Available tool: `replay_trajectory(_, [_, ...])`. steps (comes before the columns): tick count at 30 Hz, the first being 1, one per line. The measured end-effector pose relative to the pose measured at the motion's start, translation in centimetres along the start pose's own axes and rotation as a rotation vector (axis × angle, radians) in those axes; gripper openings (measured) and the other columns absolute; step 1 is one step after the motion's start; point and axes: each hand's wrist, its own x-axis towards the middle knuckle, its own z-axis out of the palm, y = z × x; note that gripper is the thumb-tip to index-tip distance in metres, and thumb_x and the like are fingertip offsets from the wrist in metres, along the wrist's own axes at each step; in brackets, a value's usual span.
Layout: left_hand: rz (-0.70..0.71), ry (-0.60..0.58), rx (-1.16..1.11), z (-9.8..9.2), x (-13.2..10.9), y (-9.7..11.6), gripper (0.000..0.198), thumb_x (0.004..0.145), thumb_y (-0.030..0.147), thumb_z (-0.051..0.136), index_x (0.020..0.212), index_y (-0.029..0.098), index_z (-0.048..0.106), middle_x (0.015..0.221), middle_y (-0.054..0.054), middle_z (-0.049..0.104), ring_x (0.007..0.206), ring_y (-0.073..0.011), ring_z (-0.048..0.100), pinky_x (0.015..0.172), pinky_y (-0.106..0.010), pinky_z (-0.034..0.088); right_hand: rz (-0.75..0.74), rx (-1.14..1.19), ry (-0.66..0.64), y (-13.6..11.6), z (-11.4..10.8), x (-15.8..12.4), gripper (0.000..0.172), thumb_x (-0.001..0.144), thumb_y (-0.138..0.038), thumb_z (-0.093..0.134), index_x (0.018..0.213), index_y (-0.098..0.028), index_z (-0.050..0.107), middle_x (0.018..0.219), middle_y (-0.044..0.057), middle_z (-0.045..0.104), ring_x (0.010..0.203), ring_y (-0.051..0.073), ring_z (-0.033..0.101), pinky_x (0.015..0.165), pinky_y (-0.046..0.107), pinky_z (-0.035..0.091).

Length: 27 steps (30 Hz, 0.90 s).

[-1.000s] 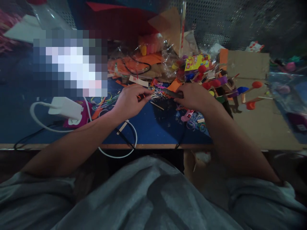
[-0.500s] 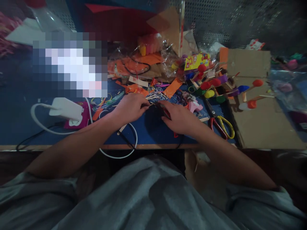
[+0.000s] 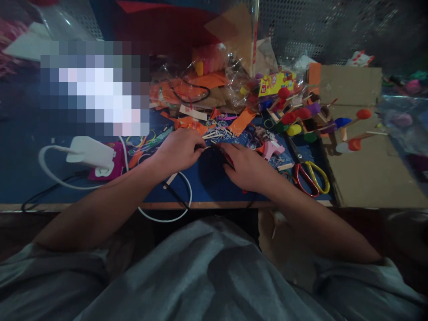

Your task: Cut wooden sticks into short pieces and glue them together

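Between the two hands, over the blue counter (image 3: 210, 189), we see a thin pale stick (image 3: 208, 147). The left hand (image 3: 177, 151) has it in a nearly closed grip, thumb and fingertips pinched on its left end. The right hand (image 3: 250, 169) curls its grip around a dark tool with a red part (image 3: 228, 157), hiding most of it; we cannot tell whether tool and stick touch. Just beyond lies a tangle of pale strips (image 3: 219, 133), with orange scraps (image 3: 192, 125) to its left. To the right we find scissors (image 3: 299, 158), then cardboard (image 3: 371, 174) with coloured knobs on sticks (image 3: 302, 113) at its far left edge. Well left, we see a white charger (image 3: 90, 150).
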Motion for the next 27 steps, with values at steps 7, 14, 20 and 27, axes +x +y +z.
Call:
replay_trajectory(7, [-0.019, 0.005, 0.001, 0.22, 0.04, -0.05, 0.027, 0.094, 0.027, 0.066, 0.103, 0.023, 0.092, 0.105, -0.009, 0.089, 0.102, -0.0317, 0.082, 0.092, -0.044, 0.061, -0.026, 0.019, 0.034, 0.04, 0.39, 0.01, 0.067, 0.102, -0.014, 0.055, 0.169, -0.008, 0.054, 0.157, 0.026, 0.072, 0.137, 0.042, 0.075, 0.119, 0.057, 0.06])
replay_trajectory(14, [-0.006, 0.011, -0.011, 0.33, 0.11, -0.24, 0.027, 0.094, 0.026, 0.068, 0.104, 0.025, 0.093, 0.106, -0.008, 0.089, 0.102, -0.0306, 0.082, 0.093, -0.043, 0.062, -0.02, 0.054, 0.043, -0.18, 0.82, 0.14, 0.068, 0.103, -0.015, 0.056, 0.17, -0.005, 0.052, 0.156, 0.029, 0.072, 0.137, 0.043, 0.075, 0.118, 0.06, 0.061])
replay_trajectory(20, [-0.011, 0.003, -0.004, 0.19, 0.09, -0.08, 0.029, 0.095, 0.027, 0.067, 0.106, 0.022, 0.093, 0.107, -0.01, 0.089, 0.103, -0.0334, 0.083, 0.093, -0.046, 0.061, -0.018, 0.07, 0.024, -0.31, 0.78, 0.22, 0.068, 0.103, -0.013, 0.055, 0.17, -0.002, 0.052, 0.16, 0.029, 0.07, 0.144, 0.044, 0.072, 0.123, 0.06, 0.058])
replay_trajectory(27, [-0.004, 0.016, 0.001, 0.31, 0.05, -0.14, 0.027, 0.094, 0.026, 0.068, 0.103, 0.025, 0.093, 0.104, -0.008, 0.089, 0.099, -0.0306, 0.081, 0.092, -0.043, 0.062, 0.008, 0.067, 0.029, -0.5, 0.85, 0.11, 0.065, 0.105, -0.014, 0.054, 0.169, -0.001, 0.051, 0.159, 0.029, 0.07, 0.146, 0.044, 0.071, 0.124, 0.058, 0.057])
